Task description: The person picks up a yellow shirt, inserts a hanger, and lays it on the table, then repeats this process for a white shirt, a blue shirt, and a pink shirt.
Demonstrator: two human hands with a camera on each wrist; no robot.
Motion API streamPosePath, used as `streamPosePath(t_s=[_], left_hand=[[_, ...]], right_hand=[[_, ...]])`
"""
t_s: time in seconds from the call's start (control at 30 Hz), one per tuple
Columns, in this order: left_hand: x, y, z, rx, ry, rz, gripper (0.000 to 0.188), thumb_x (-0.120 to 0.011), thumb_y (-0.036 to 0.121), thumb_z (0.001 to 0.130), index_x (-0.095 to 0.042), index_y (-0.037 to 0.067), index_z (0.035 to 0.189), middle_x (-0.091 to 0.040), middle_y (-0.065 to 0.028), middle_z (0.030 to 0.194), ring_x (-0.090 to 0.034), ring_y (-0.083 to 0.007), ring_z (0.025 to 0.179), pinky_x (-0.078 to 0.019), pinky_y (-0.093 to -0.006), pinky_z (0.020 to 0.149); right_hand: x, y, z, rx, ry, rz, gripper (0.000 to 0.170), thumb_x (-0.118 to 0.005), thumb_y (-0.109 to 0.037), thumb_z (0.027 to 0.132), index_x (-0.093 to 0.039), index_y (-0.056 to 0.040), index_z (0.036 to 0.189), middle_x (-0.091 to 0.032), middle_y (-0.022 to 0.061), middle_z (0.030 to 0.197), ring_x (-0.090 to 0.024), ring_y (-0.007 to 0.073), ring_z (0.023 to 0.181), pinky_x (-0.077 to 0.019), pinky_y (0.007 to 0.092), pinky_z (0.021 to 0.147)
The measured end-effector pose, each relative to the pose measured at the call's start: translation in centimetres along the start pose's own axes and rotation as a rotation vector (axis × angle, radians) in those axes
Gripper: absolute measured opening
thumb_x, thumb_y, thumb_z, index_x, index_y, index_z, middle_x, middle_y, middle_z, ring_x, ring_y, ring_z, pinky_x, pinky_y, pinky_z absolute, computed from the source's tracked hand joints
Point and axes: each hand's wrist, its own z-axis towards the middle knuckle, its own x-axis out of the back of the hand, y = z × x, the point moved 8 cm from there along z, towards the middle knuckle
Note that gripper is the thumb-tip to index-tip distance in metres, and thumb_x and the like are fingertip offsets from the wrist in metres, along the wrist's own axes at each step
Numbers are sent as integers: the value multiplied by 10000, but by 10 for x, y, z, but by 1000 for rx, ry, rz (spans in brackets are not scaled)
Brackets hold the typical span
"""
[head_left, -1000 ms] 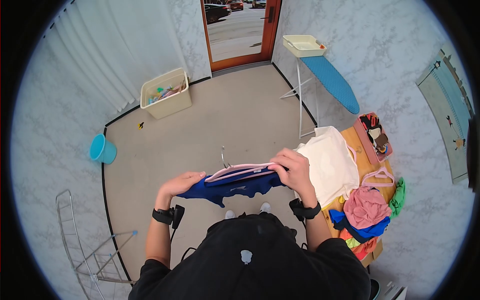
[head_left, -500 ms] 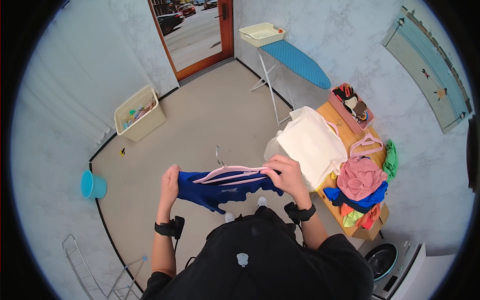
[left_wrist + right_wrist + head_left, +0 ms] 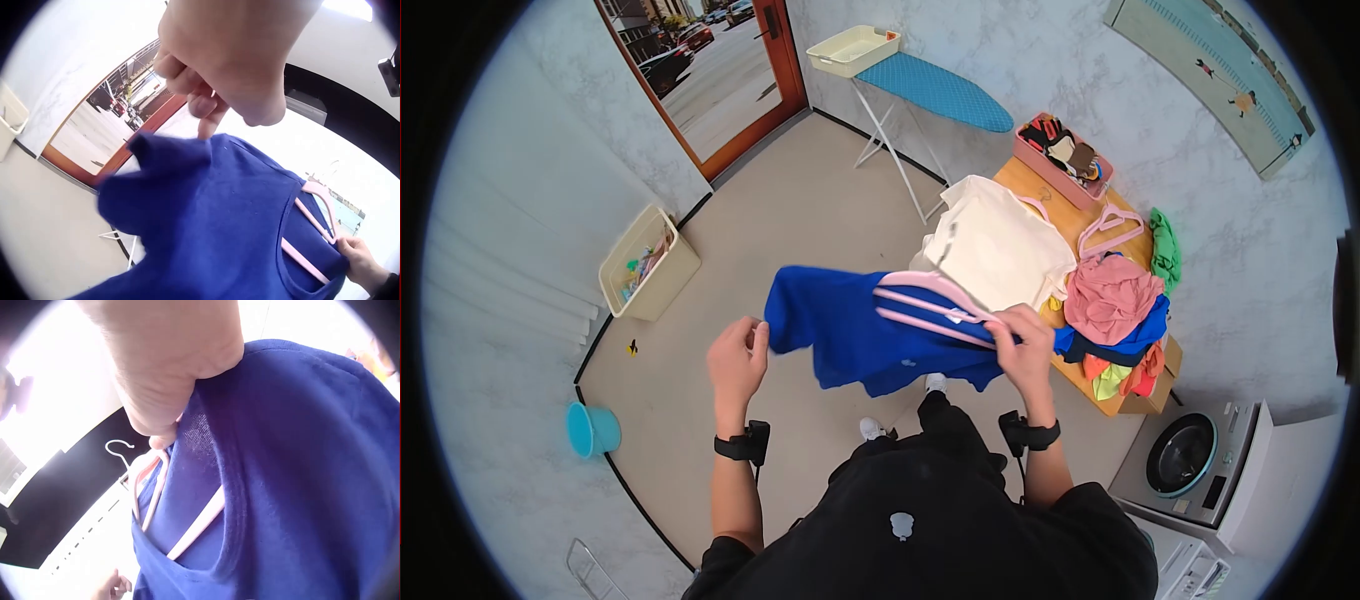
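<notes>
The blue shirt [image 3: 840,330] is up in the air in front of the person, above the floor [image 3: 760,230], with a pink hanger [image 3: 920,324] inside its neck opening. The hanger's metal hook [image 3: 947,240] sticks up over the cream cloth behind it, blurred in the head view.

The hands are well apart, one at each side of the shirt. The right hand [image 3: 1025,345] grips the hanger's end and the cloth there, thumb in front. The left hand [image 3: 738,362] has its fingers bent at the shirt's far edge; it looks to me like a pinch on the cloth, though the blur makes that hard to swear to.

Beyond the right hand, the cream cloth [image 3: 1000,245] is spread on a wooden table [image 3: 1022,180], near a pink bin [image 3: 1048,180] of small dark and light things. Another pink hanger [image 3: 1112,240] lies beside a heap with a pink cloth [image 3: 1112,300] on top, and a green cloth [image 3: 1165,250] hangs at the table's edge. Farther out stand a blue ironing board [image 3: 940,92] bearing a cream tray [image 3: 830,66], and a blue bucket [image 3: 593,430].
</notes>
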Motion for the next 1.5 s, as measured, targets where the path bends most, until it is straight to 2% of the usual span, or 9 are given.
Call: streamPosePath(t_s=[0.2, 0.27, 0.4, 0.5, 0.73, 0.83, 1.23, 1.3, 1.5], left_hand=[[-43, 41, 18, 20, -280, -106, 431, -677, 256, 842, -528, 119, 1224, -599, -53, 1048, -582, -249, 831, -479, -348, 702], [-28, 81, 33, -255, 49, -235, 508, -707, 265, 817, -501, 126, 1260, -594, -58, 1135, -578, -279, 963, -464, -381, 805], [-33, 122, 62, -308, 161, -155, 401, -705, 199, 806, -576, 99, 1172, -616, -60, 1114, -548, -283, 1034, -406, -408, 909], [-75, 132, 86, -338, -184, -170, 104, -656, 114, 841, -651, 24, 893, -648, -114, 829, -606, -296, 865, -441, -391, 846], [-141, 181, 138, -275, -259, -340, 123, -623, 112, 870, -618, 1, 923, -617, -155, 786, -595, -318, 696, -475, -329, 641], [-163, 192, 159, -222, -225, -296, 137, -617, 135, 883, -618, 5, 923, -610, -153, 776, -590, -298, 700, -471, -336, 662], [-264, 244, 236, -299, -479, -333, 154, -574, 141, 923, -618, 7, 984, -615, -138, 787, -581, -257, 726, -465, -313, 710], [-270, 257, 248, -286, -416, -528, 163, -665, 137, 856, -610, 28, 964, -613, -120, 877, -585, -265, 784, -472, -324, 740], [-250, 288, 241, -488, -232, -322, 309, -792, 61, 682, -559, 49, 885, -542, -90, 1000, -578, -285, 869, -484, -360, 753]], right_hand=[[53, 15, -1, -35, 77, -54, 62, -714, -23, 769, -690, 15, 812, -630, 101, 726, -612, 195, 628, -464, 265, 591], [59, 17, 7, -11, 79, -63, 73, -726, -42, 767, -695, 6, 812, -636, 95, 732, -617, 201, 632, -469, 267, 596], [59, 18, 28, 27, -26, -4, 103, -750, -86, 760, -704, -10, 813, -646, 84, 742, -625, 206, 642, -473, 275, 597], [75, 34, 46, 2, -25, 10, 107, -745, -95, 764, -705, -8, 812, -649, 92, 744, -631, 215, 663, -472, 275, 606], [102, 145, 52, -343, -264, 22, 259, -758, -167, 767, -685, -20, 967, -673, 113, 831, -648, 255, 751, -491, 324, 699], [105, 171, 44, -396, -473, 164, 435, -771, -105, 768, -581, 7, 1143, -628, 88, 936, -603, 161, 846, -484, 275, 779], [133, 258, 49, -489, -229, 138, 239, -616, -43, 836, -606, 31, 1063, -638, 101, 911, -602, 157, 818, -476, 288, 734], [142, 257, 53, -520, -19, 296, 247, -593, -40, 850, -597, 30, 1087, -642, 95, 913, -598, 144, 836, -478, 284, 760], [136, 252, 59, -510, -58, 368, 310, -574, -40, 844, -582, 18, 1148, -619, 63, 999, -576, 134, 939, -459, 272, 853]])
